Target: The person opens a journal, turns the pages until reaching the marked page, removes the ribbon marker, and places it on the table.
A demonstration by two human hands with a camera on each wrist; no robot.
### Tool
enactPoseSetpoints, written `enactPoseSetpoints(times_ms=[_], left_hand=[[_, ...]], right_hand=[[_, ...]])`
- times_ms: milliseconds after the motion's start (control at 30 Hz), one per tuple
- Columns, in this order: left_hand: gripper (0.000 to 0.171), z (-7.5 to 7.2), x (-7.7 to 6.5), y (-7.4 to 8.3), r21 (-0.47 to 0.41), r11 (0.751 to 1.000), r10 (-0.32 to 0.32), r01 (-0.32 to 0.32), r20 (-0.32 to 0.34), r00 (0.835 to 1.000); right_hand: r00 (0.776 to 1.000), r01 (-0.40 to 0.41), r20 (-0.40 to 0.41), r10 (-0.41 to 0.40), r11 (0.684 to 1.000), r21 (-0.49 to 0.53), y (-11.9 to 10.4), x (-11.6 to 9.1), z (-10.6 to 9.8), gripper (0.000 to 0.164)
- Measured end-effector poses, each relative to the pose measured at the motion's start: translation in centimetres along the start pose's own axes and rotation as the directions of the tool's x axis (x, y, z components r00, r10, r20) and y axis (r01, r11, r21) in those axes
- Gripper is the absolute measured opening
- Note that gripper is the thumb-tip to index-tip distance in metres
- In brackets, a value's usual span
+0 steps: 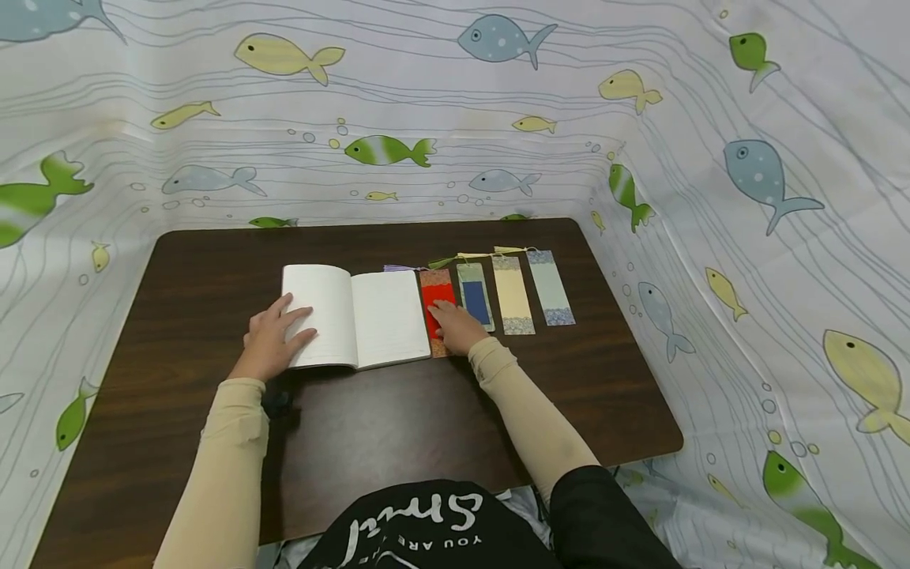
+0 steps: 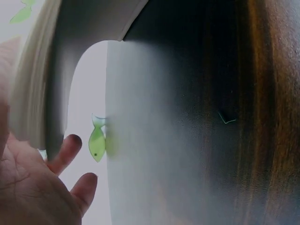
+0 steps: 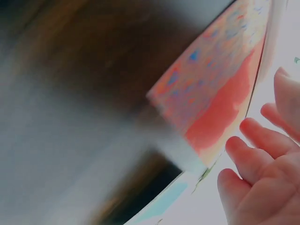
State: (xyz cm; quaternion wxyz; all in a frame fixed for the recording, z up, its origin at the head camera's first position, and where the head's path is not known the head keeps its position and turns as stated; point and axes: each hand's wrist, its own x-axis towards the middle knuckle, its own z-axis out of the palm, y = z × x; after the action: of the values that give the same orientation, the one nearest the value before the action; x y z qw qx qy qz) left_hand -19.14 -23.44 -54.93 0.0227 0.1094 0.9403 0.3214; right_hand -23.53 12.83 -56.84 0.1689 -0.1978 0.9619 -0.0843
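An open notebook (image 1: pixel 389 320) with pale pages lies on the table. My left hand (image 1: pixel 268 341) rests at its left edge, with spread fingers reaching onto the left page. In the left wrist view, the notebook's page edges (image 2: pixel 35 79) stand close beside the left hand (image 2: pixel 33 187). Just right of the notebook lies a red bookmark (image 1: pixel 434 291) with patterned ends and a purple tassel. Over it reaches my right hand (image 1: pixel 460 325), its fingertips at the red middle. The right wrist view shows the right hand (image 3: pixel 262 168) loosely bent beside the bookmark (image 3: pixel 201 89), not pinching it.
Right of the red bookmark lie a green one with a blue panel (image 1: pixel 475 304), a cream one (image 1: pixel 513 296) and a pale blue one (image 1: pixel 551 288), tassels pointing away. The brown table (image 1: pixel 604 411) has a fish-patterned cloth (image 1: pixel 426 103) around its back and sides.
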Motion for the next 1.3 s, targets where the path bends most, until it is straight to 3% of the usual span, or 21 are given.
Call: enactPoseSetpoints(times_ms=[167,367,467,600,800,933,1033,1167,1233,1300], left_hand=[[0.052,-0.1,0.2,0.1,-0.020,1.000,0.004,-0.004,0.009,1.000],[0.051,-0.4,0.4,0.7,-0.059,0.997,0.048,-0.048,-0.016,0.999],[0.050,-0.7,0.4,1.9,-0.098,0.993,0.057,-0.063,-0.063,0.996],[0.046,-0.7,1.0,4.3,-0.162,0.978,0.111,-0.131,-0.130,0.985],[0.039,1.7,3.1,8.2,-0.235,0.924,0.275,-0.303,-0.148,0.950],[0.036,4.6,4.8,10.0,-0.212,0.908,0.350,-0.361,-0.089,0.932],[0.044,6.7,5.8,10.8,-0.198,0.922,0.347,-0.334,0.035,0.937],[0.054,9.3,6.1,10.8,-0.075,0.947,0.320,-0.311,0.200,0.926],[0.054,10.1,5.8,10.7,0.016,0.947,0.308,-0.321,0.240,0.921],[0.053,10.3,5.4,10.9,0.096,0.938,0.299,-0.333,0.261,0.918]], right_hand=[[0.999,0.041,-0.014,-0.040,0.996,0.076,-1.1,0.4,0.0,0.059],[0.994,0.110,-0.003,-0.111,0.992,-0.060,-2.0,0.4,0.1,0.057],[0.994,0.106,-0.023,-0.109,0.986,-0.127,-2.0,0.4,0.1,0.056],[0.991,0.118,-0.043,-0.126,0.981,-0.157,-1.8,0.5,0.3,0.055],[0.988,0.136,-0.050,-0.145,0.979,-0.155,-1.8,0.9,0.6,0.055],[0.979,0.174,-0.082,-0.185,0.976,-0.131,-1.6,0.8,0.5,0.052],[0.978,0.174,-0.100,-0.182,0.981,-0.089,-1.4,0.8,0.6,0.053],[0.987,0.132,-0.096,-0.132,0.991,-0.008,-0.9,0.7,0.9,0.063],[0.989,0.109,-0.104,-0.104,0.993,0.040,-0.7,0.7,0.7,0.066],[0.988,0.098,-0.122,-0.094,0.995,0.022,-0.5,0.7,0.4,0.063]])
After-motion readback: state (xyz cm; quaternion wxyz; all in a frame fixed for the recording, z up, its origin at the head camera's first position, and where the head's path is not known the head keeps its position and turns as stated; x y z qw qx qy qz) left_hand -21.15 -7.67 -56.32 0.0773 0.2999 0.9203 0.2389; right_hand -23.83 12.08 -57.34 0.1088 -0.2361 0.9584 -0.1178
